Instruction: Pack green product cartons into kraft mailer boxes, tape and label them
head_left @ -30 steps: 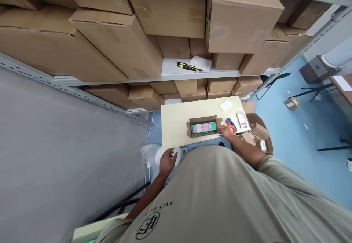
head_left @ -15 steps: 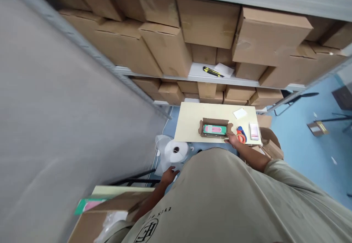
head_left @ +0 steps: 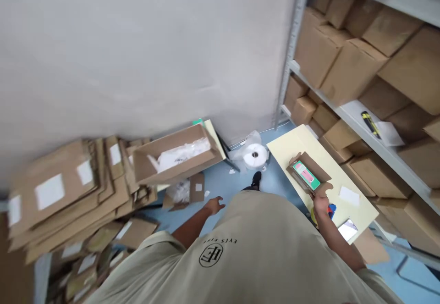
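On the cream table (head_left: 290,141) at the right stands an opened small cardboard box (head_left: 321,171), its flaps up. A green and pink package (head_left: 307,174) lies inside it. My right hand (head_left: 321,204) grips the near end of this box; some of its fingers are hidden. Close to that hand is a blue tape dispenser (head_left: 332,211), partly covered by my wrist. My left hand (head_left: 215,205) hangs over the floor with fingers apart, holding nothing. It is nearest to an opened carton with clear plastic (head_left: 197,187) on the floor.
A long open carton (head_left: 147,157) with white plastic packs rests on a second table at left. Flattened cardboard (head_left: 68,185) is stacked beyond it. A white wrap roll (head_left: 255,156) stands by the wall. Shelves of boxes (head_left: 354,70) and a yellow-black cutter (head_left: 370,124) are at right. A phone (head_left: 348,229) lies on the cream table.
My view has swung left, bringing the long carton and flattened cardboard into sight. The cream table now appears farther right. My right hand stays at the small box; my left hand remains free.
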Motion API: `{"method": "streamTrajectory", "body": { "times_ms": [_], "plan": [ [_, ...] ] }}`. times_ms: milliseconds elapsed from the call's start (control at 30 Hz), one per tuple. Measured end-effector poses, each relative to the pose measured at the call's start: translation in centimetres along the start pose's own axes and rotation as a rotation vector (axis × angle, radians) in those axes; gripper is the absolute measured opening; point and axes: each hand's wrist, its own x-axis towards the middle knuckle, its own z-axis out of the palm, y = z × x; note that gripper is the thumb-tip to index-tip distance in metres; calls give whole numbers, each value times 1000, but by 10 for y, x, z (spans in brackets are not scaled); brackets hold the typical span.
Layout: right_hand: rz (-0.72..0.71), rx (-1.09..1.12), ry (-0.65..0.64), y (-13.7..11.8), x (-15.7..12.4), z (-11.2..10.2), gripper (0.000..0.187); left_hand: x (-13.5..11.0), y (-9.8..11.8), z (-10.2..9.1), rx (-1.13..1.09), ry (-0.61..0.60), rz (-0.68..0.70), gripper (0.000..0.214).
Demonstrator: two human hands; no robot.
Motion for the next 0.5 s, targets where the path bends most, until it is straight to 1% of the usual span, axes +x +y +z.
{"method": "streamTrajectory", "body": {
  "times_ms": [67, 100, 167, 233, 300, 367, 433, 500],
  "plan": [
    [19, -103, 76, -8, 4, 2, 42, -16, -22, 18, -77, 39, -51, 19],
    [19, -141, 89, -13, 6, 6, 42, -23, -32, 25, -114, 63, -76, 20],
    [19, -197, 29, -25, 8, 17, 43, -32, -53, 34, -186, 119, -120, 22],
    [15, -236, -55, -37, 8, 35, 43, -37, -71, 36, -252, 187, -151, 26],
    [14, -252, -142, -50, 4, 58, 41, -38, -87, 31, -313, 265, -162, 31],
    [23, -243, -230, -63, -4, 85, 38, -36, -100, 21, -367, 344, -155, 35],
    [36, -220, -315, -78, -17, 115, 38, -33, -111, 4, -405, 414, -134, 38],
    [41, -207, -392, -96, -33, 145, 40, -30, -120, -17, -458, 512, -86, 37]
  ]
}}
